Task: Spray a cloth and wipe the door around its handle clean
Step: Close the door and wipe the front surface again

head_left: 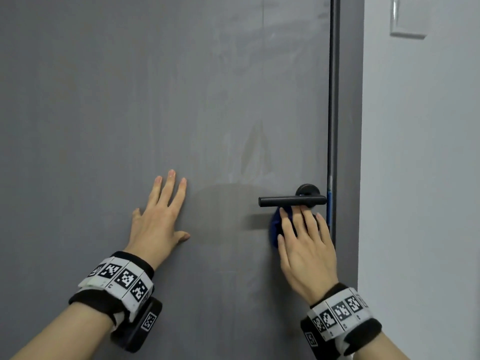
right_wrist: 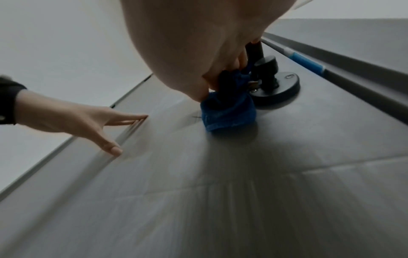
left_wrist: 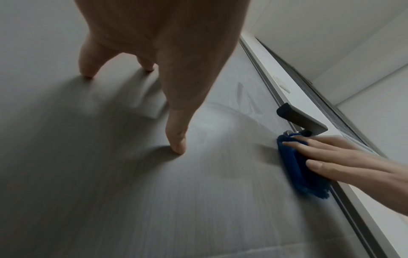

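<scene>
A grey door [head_left: 130, 100] fills the head view, with a black lever handle [head_left: 291, 201] near its right edge. My right hand [head_left: 304, 242] presses a folded blue cloth [head_left: 275, 224] flat against the door just below the handle, fingers straight and reaching up behind the lever. The cloth [left_wrist: 295, 167] shows bunched under those fingers; in the right wrist view the cloth [right_wrist: 229, 111] sits beside the round black handle base [right_wrist: 278, 89]. My left hand [head_left: 158, 216] lies flat on the door to the left, fingers spread. Damp wipe streaks [head_left: 254, 152] show above the handle.
A dark door frame edge [head_left: 333, 100] runs down right of the handle, with blue tape [head_left: 329, 206] on it. Beyond it stands a pale wall [head_left: 415, 178] carrying a white switch plate [head_left: 407, 16]. No spray bottle is in view.
</scene>
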Demonstrator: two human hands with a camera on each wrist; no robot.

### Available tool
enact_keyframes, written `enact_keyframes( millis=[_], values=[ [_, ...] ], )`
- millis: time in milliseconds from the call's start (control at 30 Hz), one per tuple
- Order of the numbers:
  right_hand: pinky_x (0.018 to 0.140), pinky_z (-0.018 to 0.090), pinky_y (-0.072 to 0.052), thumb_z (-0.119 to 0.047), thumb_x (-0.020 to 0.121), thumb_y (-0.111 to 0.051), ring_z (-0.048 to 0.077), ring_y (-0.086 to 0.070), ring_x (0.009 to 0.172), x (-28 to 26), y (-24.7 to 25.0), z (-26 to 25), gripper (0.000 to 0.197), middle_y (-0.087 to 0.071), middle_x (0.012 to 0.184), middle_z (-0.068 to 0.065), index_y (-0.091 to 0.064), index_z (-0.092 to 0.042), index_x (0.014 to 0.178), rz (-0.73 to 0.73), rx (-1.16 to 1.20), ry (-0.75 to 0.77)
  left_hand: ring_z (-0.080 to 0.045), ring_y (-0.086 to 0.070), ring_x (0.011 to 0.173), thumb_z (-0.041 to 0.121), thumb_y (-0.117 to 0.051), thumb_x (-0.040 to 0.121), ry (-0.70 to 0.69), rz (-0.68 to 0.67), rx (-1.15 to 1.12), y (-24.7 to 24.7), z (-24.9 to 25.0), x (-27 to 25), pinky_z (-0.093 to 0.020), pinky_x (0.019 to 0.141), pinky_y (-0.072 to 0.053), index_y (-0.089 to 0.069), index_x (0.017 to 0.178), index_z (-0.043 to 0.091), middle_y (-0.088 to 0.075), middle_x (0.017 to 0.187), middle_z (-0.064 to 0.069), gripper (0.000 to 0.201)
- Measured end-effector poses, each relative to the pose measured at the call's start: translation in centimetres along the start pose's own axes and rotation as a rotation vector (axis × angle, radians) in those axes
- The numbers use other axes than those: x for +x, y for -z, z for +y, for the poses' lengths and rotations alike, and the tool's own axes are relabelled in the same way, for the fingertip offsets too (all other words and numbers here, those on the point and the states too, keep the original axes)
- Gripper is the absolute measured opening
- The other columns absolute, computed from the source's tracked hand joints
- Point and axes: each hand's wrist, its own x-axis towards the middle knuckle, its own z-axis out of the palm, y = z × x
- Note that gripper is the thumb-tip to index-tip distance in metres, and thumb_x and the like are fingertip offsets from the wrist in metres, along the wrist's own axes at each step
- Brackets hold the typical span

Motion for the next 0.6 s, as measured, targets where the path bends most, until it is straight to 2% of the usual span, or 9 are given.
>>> enact_keyframes(
  millis=[67, 133, 200, 300, 433, 600],
  values=[
    [0.125, 0.048, -0.018, -0.038, 0.102, -0.036, 0.032, -0.035, 0.145, 0.4, 0.0, -0.2, 0.057, -0.041, 0.155, 0.014, -0.041, -0.012, 0.152, -0.008, 0.010, -0.010, -0.017, 0.016, 0.152, 0.048, -0.079, 0.075, -0.006, -0.002, 0.034, 0.4, -0.2, -0.1, -0.059, 0.107, -0.039, 0.011, 0.156, 0.031, 0.026, 0.162, 0.009, 0.122],
    [0.125, 0.048, -0.019, -0.039, 0.101, -0.041, 0.033, -0.036, 0.144, -0.5, -0.7, -0.1, 0.058, -0.037, 0.158, 0.016, -0.040, -0.011, 0.152, -0.024, 0.031, 0.014, -0.018, 0.015, 0.153, 0.049, -0.079, 0.074, 0.004, -0.021, 0.011, 0.5, 0.1, -0.4, -0.060, 0.109, -0.035, 0.008, 0.157, 0.030, 0.025, 0.163, 0.007, 0.121],
    [0.124, 0.048, -0.022, -0.037, 0.100, -0.045, 0.034, -0.037, 0.145, -2.8, -2.3, 0.0, 0.059, -0.036, 0.159, 0.018, -0.042, -0.007, 0.151, -0.028, 0.050, 0.092, -0.019, 0.017, 0.152, 0.049, -0.081, 0.072, 0.021, -0.035, -0.044, 0.0, 1.1, -1.0, -0.062, 0.112, -0.030, 0.006, 0.157, 0.029, 0.026, 0.163, 0.003, 0.123],
    [0.124, 0.047, -0.022, -0.035, 0.101, -0.041, 0.032, -0.036, 0.147, -6.7, -4.3, 1.2, 0.057, -0.035, 0.161, 0.016, -0.044, -0.007, 0.151, -0.078, 0.059, 0.177, -0.021, 0.024, 0.150, 0.046, -0.083, 0.071, 0.024, -0.076, -0.053, -1.6, 3.1, -2.0, -0.064, 0.114, -0.026, 0.012, 0.156, 0.028, 0.034, 0.160, 0.000, 0.129],
    [0.124, 0.045, -0.023, -0.035, 0.100, -0.038, 0.029, -0.017, 0.156, -8.4, -5.2, 3.4, 0.063, -0.013, 0.169, 0.013, -0.030, -0.008, 0.157, -0.120, 0.171, 0.028, -0.022, 0.025, 0.150, 0.036, -0.086, 0.071, 0.020, -0.052, -0.099, -2.9, 4.1, -2.7, -0.069, 0.114, -0.021, 0.014, 0.156, 0.026, 0.034, 0.160, 0.001, 0.132],
    [0.127, 0.043, -0.016, -0.031, 0.102, -0.040, 0.024, 0.003, 0.158, -8.9, -6.0, 0.7, 0.067, 0.005, 0.170, 0.010, -0.017, -0.005, 0.160, -0.100, 0.421, -0.085, -0.018, 0.012, 0.153, 0.032, -0.086, 0.071, 0.003, 0.003, -0.164, -3.0, 2.2, -4.5, -0.059, 0.113, -0.033, 0.007, 0.157, 0.023, 0.025, 0.163, 0.006, 0.126]
  ],
)
